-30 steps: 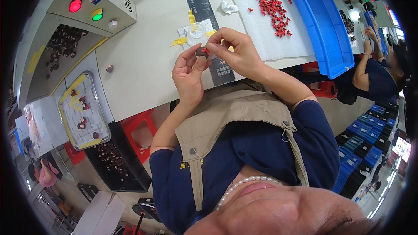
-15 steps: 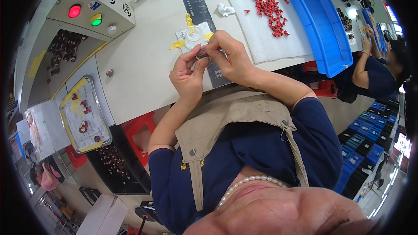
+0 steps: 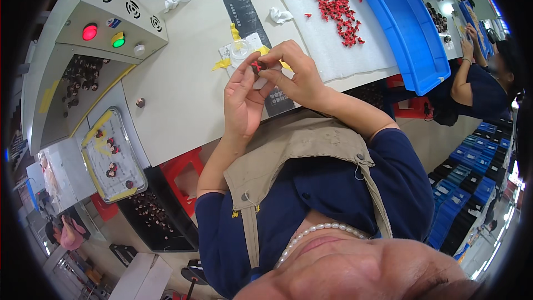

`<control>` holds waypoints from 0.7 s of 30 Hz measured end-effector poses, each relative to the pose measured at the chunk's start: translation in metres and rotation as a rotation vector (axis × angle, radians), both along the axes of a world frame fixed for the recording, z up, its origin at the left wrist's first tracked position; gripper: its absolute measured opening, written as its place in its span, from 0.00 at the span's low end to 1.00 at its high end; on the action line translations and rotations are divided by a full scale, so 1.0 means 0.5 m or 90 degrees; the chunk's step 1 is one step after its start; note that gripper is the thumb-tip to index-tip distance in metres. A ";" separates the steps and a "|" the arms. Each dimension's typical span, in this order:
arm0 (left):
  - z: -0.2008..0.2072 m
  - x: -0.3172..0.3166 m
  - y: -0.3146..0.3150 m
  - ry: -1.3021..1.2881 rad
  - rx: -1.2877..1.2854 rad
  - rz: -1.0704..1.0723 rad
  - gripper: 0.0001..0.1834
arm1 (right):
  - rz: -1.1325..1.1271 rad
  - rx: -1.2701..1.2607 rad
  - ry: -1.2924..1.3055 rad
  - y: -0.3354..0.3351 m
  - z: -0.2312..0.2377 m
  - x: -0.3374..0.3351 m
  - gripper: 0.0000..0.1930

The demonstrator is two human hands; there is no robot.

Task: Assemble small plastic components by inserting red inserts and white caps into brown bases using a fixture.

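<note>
Between my two hands, above the near part of the worktable, is a small dark-brown rounded piece with red on its face [image 3: 257, 67]. My left hand [image 3: 243, 93] pinches it from the left with thumb and fingertips, the palm partly turned up. My right hand [image 3: 298, 72] closes on its right side, the index finger and thumb at the piece. Just beyond the fingers sits a clear round dish [image 3: 241, 50] on a white pad held with yellow tape [image 3: 222, 64]. Part of the piece is hidden by my fingers.
Red small parts [image 3: 333, 8] lie heaped on a white foam sheet [image 3: 327, 61], beside a blue bin [image 3: 408, 33]. At left stand a grey machine [image 3: 83, 11] with lit buttons and a metal tray [image 3: 114, 155] holding several pieces. One brown piece [image 3: 141, 102] lies on the table. A co-worker [image 3: 477, 89] sits at right.
The piece has been turned, and more of its red now shows. My left hand has rotated, opening its palm to view. The whole view has shifted slightly.
</note>
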State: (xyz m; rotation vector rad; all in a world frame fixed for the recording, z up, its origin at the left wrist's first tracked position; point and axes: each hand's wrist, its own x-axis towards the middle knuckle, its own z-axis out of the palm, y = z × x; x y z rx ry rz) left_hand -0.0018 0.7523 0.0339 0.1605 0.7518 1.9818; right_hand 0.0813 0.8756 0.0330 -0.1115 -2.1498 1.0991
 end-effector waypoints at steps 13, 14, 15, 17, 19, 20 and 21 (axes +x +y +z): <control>-0.017 0.024 0.016 0.065 -0.032 0.054 0.16 | 0.004 -0.083 -0.015 0.001 0.003 0.032 0.13; -0.025 0.025 0.014 0.065 -0.029 0.046 0.16 | -0.005 -0.081 -0.016 0.002 -0.003 0.036 0.13; -0.035 0.020 0.010 0.093 -0.044 0.046 0.17 | 0.008 -0.094 -0.025 0.003 -0.008 0.036 0.13; -0.038 0.000 -0.007 0.146 -0.083 0.062 0.17 | 0.038 -0.072 -0.022 0.012 0.004 0.044 0.14; -0.025 -0.042 -0.027 0.278 -0.139 0.164 0.16 | -0.039 -0.012 -0.039 0.056 -0.005 0.067 0.12; -0.024 -0.077 -0.058 0.370 -0.206 0.236 0.16 | -0.110 -0.016 -0.040 0.082 -0.017 0.074 0.10; -0.028 -0.120 -0.103 0.461 -0.275 0.315 0.15 | -0.181 0.037 -0.058 0.117 -0.031 0.083 0.08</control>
